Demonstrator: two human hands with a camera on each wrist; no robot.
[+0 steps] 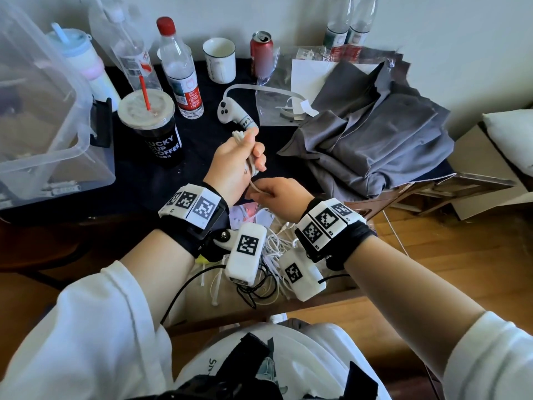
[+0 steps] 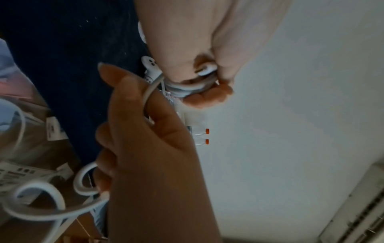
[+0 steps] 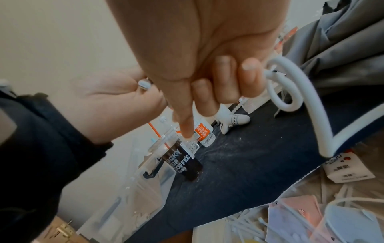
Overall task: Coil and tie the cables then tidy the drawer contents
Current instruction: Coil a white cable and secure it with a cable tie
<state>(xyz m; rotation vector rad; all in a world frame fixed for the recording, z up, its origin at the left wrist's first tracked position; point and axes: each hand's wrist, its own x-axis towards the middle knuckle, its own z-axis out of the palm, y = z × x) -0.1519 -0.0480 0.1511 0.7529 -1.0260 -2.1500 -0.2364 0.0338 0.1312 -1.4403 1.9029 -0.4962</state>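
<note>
R hand (image 1: 274, 194) nearest the lens, fingers (image 3: 250, 78) curled, pinching a loose run of white cable (image 1: 259, 190) betw thumb & fingers. From there the cable goes up to the L hand (image 1: 233, 160), just above & touching distance away; L fingers (image 2: 207, 97) wrapped tight round a small coil of the same cable, held upright over the dark cloth-covered table (image 1: 138, 186). Slack loops off the R hand (image 3: 290, 92) & drops toward the open drawer (image 1: 331, 290) below the wrists, w/ a tangle of white & black cables (image 1: 271, 249) plus cable ties in it. Beyond: white controller (image 1: 230, 114), coffee cup (image 1: 155, 131), grey fabric (image 1: 375, 134), clear plastic bin (image 1: 43, 111) at far L.
</note>
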